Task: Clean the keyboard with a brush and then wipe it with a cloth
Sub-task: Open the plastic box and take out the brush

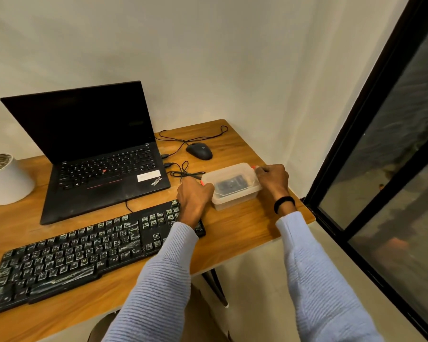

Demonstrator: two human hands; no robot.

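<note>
A black external keyboard (79, 253), dusted with white powder, lies at the front of the wooden desk (235, 230). To its right stands a clear plastic box (231, 185) with a lid and orange clips; something dark lies inside, too blurred to name. My left hand (194, 198) grips the box's left end at an orange clip, its wrist over the keyboard's right corner. My right hand (272, 180) holds the box's right end at the other clip. No brush or cloth shows in the open.
An open black laptop (97, 149) stands behind the keyboard. A black mouse (199, 151) and its looped cables (183, 170) lie behind the box. A white plant pot (6, 180) sits far left. The desk's right edge runs beside a dark window frame (371, 134).
</note>
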